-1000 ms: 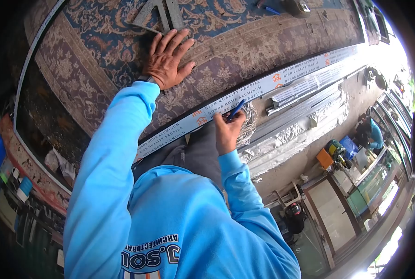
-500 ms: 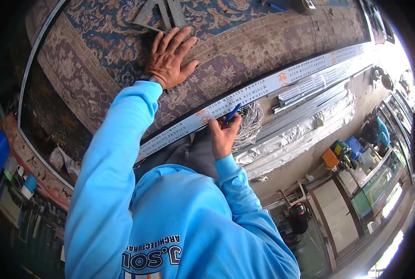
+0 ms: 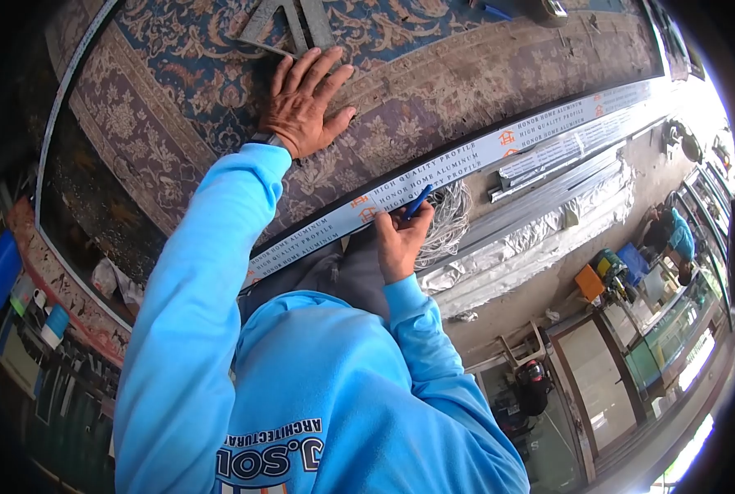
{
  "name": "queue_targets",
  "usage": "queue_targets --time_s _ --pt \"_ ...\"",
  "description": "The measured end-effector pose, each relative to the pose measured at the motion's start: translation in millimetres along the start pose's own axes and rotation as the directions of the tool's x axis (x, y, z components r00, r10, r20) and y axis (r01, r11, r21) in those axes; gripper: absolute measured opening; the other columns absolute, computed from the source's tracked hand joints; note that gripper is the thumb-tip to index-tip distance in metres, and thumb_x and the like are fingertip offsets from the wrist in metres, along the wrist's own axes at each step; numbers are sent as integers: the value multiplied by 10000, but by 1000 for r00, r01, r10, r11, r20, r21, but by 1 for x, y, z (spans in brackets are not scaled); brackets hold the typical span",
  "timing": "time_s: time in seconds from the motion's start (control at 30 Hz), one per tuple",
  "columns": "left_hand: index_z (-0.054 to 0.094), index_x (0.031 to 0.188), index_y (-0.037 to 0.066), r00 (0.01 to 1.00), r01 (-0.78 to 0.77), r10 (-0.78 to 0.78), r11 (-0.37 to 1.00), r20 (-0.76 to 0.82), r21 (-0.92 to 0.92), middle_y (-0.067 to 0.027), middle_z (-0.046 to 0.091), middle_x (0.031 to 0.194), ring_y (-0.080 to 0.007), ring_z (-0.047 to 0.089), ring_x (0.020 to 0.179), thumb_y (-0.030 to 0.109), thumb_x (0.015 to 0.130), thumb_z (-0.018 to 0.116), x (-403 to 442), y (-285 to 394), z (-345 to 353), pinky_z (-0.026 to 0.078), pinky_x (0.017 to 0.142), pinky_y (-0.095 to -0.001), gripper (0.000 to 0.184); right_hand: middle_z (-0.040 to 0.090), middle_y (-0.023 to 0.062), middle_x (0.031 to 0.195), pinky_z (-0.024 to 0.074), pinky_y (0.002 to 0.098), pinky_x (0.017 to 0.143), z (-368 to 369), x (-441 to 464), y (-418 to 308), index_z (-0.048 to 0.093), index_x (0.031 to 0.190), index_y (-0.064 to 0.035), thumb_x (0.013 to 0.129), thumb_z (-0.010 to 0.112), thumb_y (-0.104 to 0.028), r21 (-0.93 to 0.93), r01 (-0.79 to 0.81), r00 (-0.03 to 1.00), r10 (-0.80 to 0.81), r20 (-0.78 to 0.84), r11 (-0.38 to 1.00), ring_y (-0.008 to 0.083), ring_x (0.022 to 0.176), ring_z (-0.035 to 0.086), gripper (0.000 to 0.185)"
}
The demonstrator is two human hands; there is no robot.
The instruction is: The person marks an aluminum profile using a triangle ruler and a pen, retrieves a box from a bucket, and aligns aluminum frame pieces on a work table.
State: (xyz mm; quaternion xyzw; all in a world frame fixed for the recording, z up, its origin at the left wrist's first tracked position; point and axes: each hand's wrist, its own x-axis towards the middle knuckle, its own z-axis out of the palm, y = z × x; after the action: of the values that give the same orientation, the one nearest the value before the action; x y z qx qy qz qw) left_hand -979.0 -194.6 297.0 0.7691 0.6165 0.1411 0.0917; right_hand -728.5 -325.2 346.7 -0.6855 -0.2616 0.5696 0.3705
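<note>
My left hand (image 3: 305,105) lies flat with fingers spread on the patterned carpet (image 3: 367,123), its fingertips just by a grey triangular metal square (image 3: 289,25). A blue pen (image 3: 417,202) is held between the fingers of my right hand (image 3: 403,239), close to my lap. That hand is at the near edge of a long aluminum profile (image 3: 433,177) covered in white printed film. I cannot tell whether the hand touches the profile. The profile runs along the carpet's near side.
A tape measure (image 3: 551,11) and a blue tool (image 3: 497,12) lie at the carpet's far side. Right of my hand are coiled wire (image 3: 448,222) and wrapped profiles (image 3: 540,222) on the floor. A person in a blue top (image 3: 679,236) is at the far right.
Both hands keep almost the same places and grips. The whole view has shifted slightly. The other person at the far right has moved a little, with the head lower.
</note>
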Motion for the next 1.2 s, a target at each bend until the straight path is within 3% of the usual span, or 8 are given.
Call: queue_targets --time_s 0.2,0.5,1.07,1.2 --pt "377 1622 298 1000 -1 1 1000 1 1 -17 270 1737 -294 230 1604 538 1055 553 0 0 0 138 1334 -569 641 513 0 1025 464 204 730 -5 4 2 441 1243 -54 866 725 50 88 -8 999 5 33 996 50 854 504 483" --pt "372 1624 295 1000 -8 7 1000 -16 -21 -19 267 1737 -298 233 1602 525 1051 570 0 -1 1 135 1334 -568 648 506 -13 972 407 186 634 0 1 -4 413 1212 -64 855 746 25 3 -36 999 36 22 999 24 754 466 496" --pt "369 1628 295 1000 3 -4 1000 -9 -29 -17 267 1739 -302 238 1602 506 1042 597 -1 0 0 138 1332 -573 663 509 11 1043 439 188 681 -31 55 -29 441 1258 -42 800 768 62 32 96 994 -94 -55 995 43 794 477 572" --pt "378 1624 285 1000 11 -11 1000 3 -23 -19 263 1741 -300 230 1606 494 1047 593 0 1 -1 140 1336 -561 650 495 26 1057 501 235 831 -43 73 -46 468 1263 9 858 731 48 -1 116 991 -116 -60 993 94 919 525 485"
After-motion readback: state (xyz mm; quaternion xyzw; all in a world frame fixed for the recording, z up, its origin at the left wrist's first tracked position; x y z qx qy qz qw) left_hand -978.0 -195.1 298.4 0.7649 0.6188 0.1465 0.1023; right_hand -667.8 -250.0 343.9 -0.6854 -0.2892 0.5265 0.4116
